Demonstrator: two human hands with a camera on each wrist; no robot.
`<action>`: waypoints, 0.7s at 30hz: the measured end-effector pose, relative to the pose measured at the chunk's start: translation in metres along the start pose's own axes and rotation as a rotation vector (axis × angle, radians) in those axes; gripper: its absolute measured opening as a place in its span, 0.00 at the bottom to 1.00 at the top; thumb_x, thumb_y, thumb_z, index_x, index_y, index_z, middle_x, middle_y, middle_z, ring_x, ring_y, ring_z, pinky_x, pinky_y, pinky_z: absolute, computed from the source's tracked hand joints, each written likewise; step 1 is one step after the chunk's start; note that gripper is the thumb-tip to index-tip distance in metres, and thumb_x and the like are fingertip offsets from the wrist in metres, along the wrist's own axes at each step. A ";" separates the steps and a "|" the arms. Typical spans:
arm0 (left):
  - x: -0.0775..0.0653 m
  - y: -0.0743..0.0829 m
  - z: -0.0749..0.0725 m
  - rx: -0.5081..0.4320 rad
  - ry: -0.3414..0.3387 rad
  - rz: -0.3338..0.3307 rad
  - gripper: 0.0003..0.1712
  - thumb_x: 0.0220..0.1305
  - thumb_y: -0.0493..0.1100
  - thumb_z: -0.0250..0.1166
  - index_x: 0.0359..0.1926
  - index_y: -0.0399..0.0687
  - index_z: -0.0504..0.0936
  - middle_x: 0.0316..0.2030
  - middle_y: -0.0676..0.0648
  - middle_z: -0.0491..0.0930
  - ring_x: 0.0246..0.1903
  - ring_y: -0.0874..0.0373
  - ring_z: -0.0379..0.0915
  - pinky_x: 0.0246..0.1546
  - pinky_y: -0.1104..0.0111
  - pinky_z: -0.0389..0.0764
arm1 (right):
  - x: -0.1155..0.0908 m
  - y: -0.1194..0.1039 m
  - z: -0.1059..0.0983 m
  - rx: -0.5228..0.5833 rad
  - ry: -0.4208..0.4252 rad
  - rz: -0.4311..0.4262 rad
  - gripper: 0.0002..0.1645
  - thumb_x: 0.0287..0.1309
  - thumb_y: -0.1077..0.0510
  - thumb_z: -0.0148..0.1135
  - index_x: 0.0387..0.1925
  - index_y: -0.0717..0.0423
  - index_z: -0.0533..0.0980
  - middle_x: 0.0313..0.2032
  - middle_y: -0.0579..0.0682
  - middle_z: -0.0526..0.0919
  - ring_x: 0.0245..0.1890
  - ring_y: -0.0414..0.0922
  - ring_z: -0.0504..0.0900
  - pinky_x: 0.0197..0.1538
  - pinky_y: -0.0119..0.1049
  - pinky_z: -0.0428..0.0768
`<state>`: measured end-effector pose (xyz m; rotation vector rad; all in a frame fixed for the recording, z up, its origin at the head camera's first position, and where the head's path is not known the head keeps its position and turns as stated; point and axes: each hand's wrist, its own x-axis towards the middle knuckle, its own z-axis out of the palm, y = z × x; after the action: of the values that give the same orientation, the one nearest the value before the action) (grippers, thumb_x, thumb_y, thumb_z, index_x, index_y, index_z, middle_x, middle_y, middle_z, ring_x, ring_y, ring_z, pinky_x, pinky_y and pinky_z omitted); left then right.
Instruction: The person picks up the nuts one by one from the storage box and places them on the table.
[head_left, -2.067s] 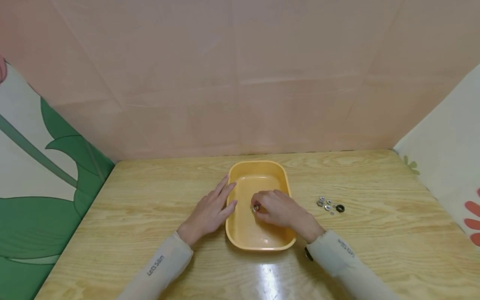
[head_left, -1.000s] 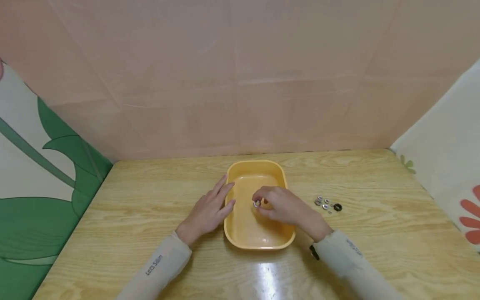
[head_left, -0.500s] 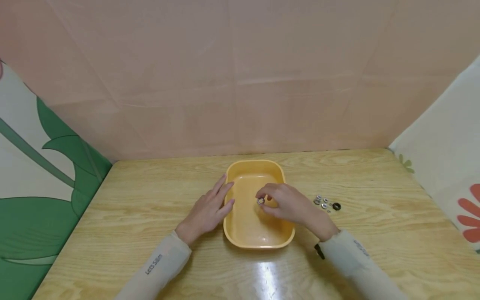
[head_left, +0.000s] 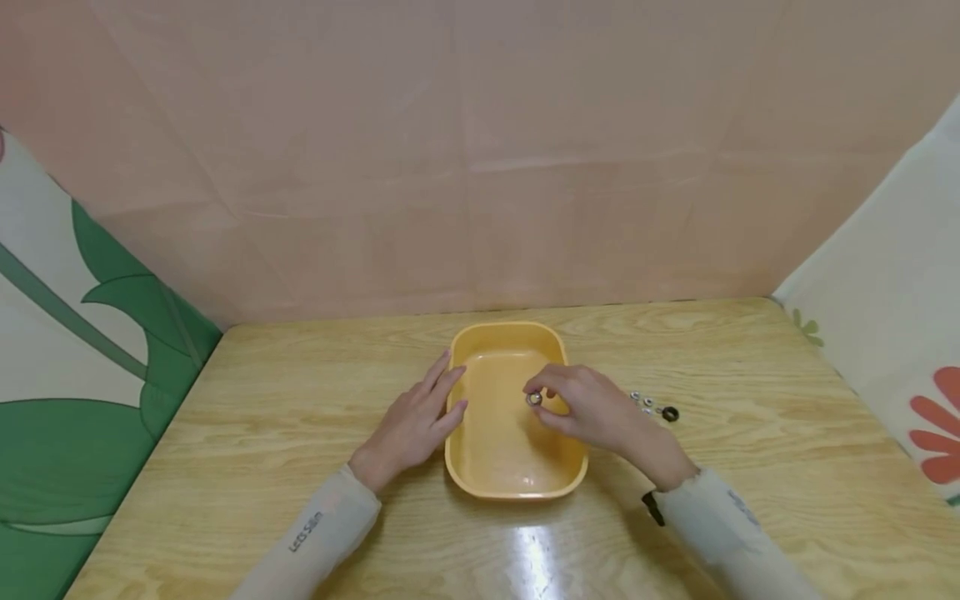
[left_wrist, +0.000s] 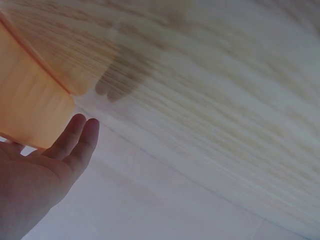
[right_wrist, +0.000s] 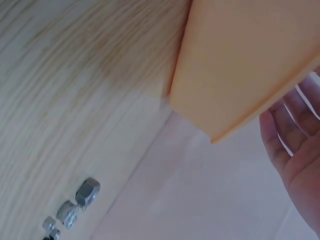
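Note:
A shallow yellow plastic tray [head_left: 517, 496] stands on the wooden table. On its left rim rests my left hand [head_left: 408, 429], fingers extended, some of them over the inside. Above the tray's right half, my right hand [head_left: 592, 408] pinches a small shiny metal nut [head_left: 534, 399] between thumb and forefinger. In the right wrist view the fingers of that hand [right_wrist: 305, 145] reach over the tray's edge, which hides the held nut. To the right of the tray lie several loose metal nuts [right_wrist: 88, 192] and a black ring [head_left: 671, 414]; my right hand partly covers this group in the head view.
The wood-grain table [head_left: 315, 375] ends at a pinkish cloth backdrop [head_left: 465, 208]. Printed side panels, a green-leaf one [head_left: 120, 317] and a red-petal one [head_left: 930, 417], flank it.
My right hand has drawn to the right within the tray, keeping the nut pinched, and now hides part of the loose nuts. The left hand has stayed on the rim.

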<state>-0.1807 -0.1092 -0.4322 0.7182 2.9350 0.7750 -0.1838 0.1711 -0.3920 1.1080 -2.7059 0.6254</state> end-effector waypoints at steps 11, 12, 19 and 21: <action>0.000 -0.001 0.002 0.007 -0.010 -0.006 0.34 0.77 0.60 0.44 0.77 0.54 0.57 0.80 0.46 0.44 0.64 0.39 0.69 0.61 0.44 0.72 | -0.008 0.002 -0.008 -0.021 0.053 -0.005 0.10 0.57 0.59 0.69 0.42 0.54 0.83 0.38 0.45 0.87 0.35 0.43 0.85 0.39 0.37 0.83; 0.000 -0.001 0.002 0.008 -0.011 -0.008 0.34 0.77 0.60 0.44 0.77 0.55 0.57 0.80 0.46 0.44 0.64 0.39 0.69 0.61 0.44 0.72 | -0.009 0.003 -0.009 -0.022 0.052 0.003 0.10 0.57 0.59 0.69 0.42 0.54 0.83 0.38 0.45 0.87 0.35 0.43 0.85 0.39 0.36 0.83; 0.001 0.001 0.001 0.002 -0.025 -0.018 0.34 0.76 0.60 0.44 0.77 0.56 0.56 0.80 0.48 0.43 0.64 0.39 0.69 0.63 0.45 0.70 | -0.017 0.007 -0.018 -0.036 0.119 0.009 0.09 0.55 0.61 0.69 0.40 0.54 0.83 0.34 0.43 0.86 0.33 0.41 0.83 0.37 0.35 0.82; 0.001 0.001 0.001 -0.002 -0.016 -0.013 0.34 0.76 0.60 0.44 0.77 0.55 0.56 0.80 0.47 0.43 0.64 0.39 0.69 0.63 0.44 0.71 | -0.020 0.010 -0.020 -0.041 0.141 -0.001 0.09 0.54 0.62 0.70 0.40 0.54 0.82 0.34 0.43 0.85 0.33 0.41 0.83 0.37 0.35 0.82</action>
<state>-0.1807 -0.1074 -0.4323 0.7006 2.9211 0.7669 -0.1766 0.1984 -0.3831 1.0154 -2.5868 0.6197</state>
